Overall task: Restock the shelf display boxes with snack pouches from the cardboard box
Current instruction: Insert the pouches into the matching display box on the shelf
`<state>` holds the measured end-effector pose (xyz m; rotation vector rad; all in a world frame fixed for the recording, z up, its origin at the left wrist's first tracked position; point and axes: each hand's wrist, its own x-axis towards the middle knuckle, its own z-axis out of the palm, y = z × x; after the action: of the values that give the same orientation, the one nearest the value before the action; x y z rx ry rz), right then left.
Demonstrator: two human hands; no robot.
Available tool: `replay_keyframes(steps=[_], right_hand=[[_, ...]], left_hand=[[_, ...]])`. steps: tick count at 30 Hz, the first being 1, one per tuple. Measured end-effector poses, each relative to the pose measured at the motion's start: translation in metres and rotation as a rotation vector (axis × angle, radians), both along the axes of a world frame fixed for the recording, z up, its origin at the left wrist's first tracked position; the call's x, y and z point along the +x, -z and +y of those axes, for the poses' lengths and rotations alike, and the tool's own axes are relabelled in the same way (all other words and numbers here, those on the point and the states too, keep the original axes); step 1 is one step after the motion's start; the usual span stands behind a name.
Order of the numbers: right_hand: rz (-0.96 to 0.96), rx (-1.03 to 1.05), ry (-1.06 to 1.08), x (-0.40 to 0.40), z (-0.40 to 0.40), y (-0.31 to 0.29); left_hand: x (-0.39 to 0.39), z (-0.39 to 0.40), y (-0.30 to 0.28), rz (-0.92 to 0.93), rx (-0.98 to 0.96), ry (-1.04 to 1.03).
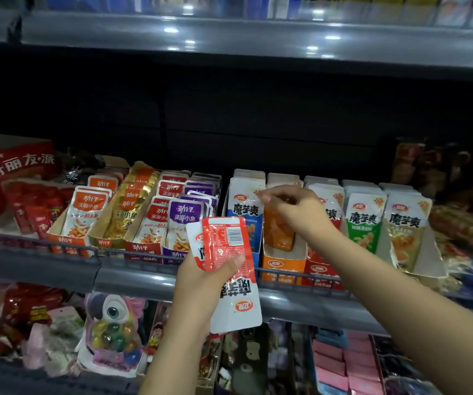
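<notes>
While the left hand (201, 283) is gripping a small stack of red pouches (229, 266), thumb curling over the front one and fingers hidden behind, the stack is hanging upside down in front of the shelf rail (133, 277). Beyond those fingers, the right hand (289, 206) is reaching over the orange box (282, 266), its fingers bent and its fingertips (263, 198) pinching at a pouch top; what they are holding I cannot tell. Left of them a blue pouch (245, 215) is standing upright, and right of them a green pouch (365, 220).
</notes>
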<state>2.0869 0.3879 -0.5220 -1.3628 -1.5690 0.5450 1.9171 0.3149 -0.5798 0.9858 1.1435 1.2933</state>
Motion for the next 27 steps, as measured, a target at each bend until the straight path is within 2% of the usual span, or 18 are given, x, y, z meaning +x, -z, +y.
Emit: replay_keyframes(steps=[3,5,10,14,19,22,27], right_hand=[[-0.093,-0.217,-0.156,0.01,-0.04,-0.003],[-0.04,-0.317,-0.218,0.017,-0.061,-0.002],[0.135,-0.436,-0.145,0.038,-0.096,0.011],[0.234,-0.435,-0.004,0.06,-0.114,0.017],[0.497,-0.446,0.074,0.1,-0.134,0.008],[0.54,-0.417,0.106,0.112,-0.145,0.002],[0.537,-0.316,0.128,0.118,-0.162,-0.01]], left_hand=[[0.01,-0.005,-0.001,0.031,0.012,0.086],[0.019,-0.009,-0.002,0.06,0.027,0.132],[0.047,-0.021,-0.002,0.058,0.052,0.258],[0.069,-0.031,-0.001,0.003,0.052,0.351],[0.078,-0.036,-0.003,-0.106,-0.172,0.506],[0.08,-0.038,-0.005,-0.179,-0.252,0.574],[0.086,-0.042,-0.004,-0.149,-0.194,0.652]])
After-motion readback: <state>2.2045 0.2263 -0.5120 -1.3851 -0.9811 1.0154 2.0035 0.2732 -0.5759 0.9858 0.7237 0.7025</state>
